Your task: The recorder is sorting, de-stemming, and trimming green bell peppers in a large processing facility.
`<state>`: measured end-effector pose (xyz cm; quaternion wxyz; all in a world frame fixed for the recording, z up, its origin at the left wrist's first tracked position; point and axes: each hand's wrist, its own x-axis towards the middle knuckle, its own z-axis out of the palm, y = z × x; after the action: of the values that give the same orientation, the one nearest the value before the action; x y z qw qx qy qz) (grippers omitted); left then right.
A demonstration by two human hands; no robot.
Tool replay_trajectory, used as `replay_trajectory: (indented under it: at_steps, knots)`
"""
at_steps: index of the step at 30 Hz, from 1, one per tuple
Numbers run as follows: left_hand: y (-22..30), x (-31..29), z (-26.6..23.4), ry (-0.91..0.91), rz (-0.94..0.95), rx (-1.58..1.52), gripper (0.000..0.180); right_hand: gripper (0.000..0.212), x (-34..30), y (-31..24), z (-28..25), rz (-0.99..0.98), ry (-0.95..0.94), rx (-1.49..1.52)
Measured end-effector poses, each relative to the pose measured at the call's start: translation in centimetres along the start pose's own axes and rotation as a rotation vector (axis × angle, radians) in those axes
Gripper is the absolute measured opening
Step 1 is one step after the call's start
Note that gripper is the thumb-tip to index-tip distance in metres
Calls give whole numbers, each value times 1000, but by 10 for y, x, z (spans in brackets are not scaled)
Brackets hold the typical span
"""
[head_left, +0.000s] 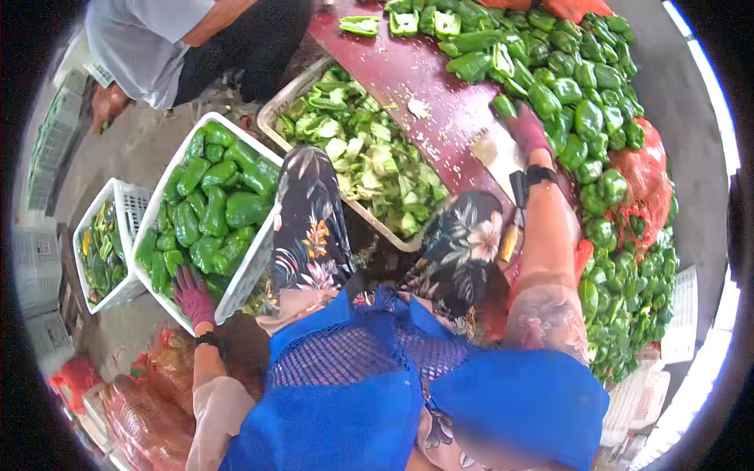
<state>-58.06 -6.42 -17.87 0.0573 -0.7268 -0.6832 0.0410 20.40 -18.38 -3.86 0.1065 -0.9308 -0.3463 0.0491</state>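
My left hand point(192, 297), in a purple glove, lies with its fingers spread on the green peppers point(212, 204) at the near end of a white plastic crate point(179, 154). My right hand point(531, 132), gloved the same, reaches with fingers stretched to the edge of the pepper pile point(587, 118) on the right. A single green pepper point(504, 107) is right by its fingertips; the frame does not show a grip on it. Below that hand, near my right forearm, lies a tool with a yellowish handle point(510, 244).
Between my knees and the dark red tabletop point(393, 78) stands a tray point(271, 118) of pale green pepper scraps. Cut peppers point(404, 24) lie at its far end. A smaller white crate point(126, 206) is at left, red mesh bags point(149, 400) lower left. Another person point(149, 47) sits upper left.
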Motion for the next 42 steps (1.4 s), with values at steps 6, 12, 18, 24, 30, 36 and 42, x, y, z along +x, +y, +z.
replay_trajectory:
  at_steps: [6,12,18,24,30,36,42]
  knots:
    - [-2,0,-31,174,-37,27,70,79,42,5,36,111,-132,-190]
    - [66,37,-101,305,2,-177,67,71,51,-9,16,84,-133,-176]
    - [182,66,-180,379,358,-933,61,41,-34,-47,-24,-41,-376,1448]
    - [353,19,-232,-817,689,-2014,51,53,-132,-134,-50,-205,-689,1584]
    - [415,11,-177,-1001,489,-2018,57,72,-164,-172,10,-472,-155,705]
    - [388,13,-179,-679,491,-1662,52,50,-172,-195,18,-556,80,-24]
    - [381,34,-142,-891,331,-1527,41,31,-175,-200,44,-668,241,-86]
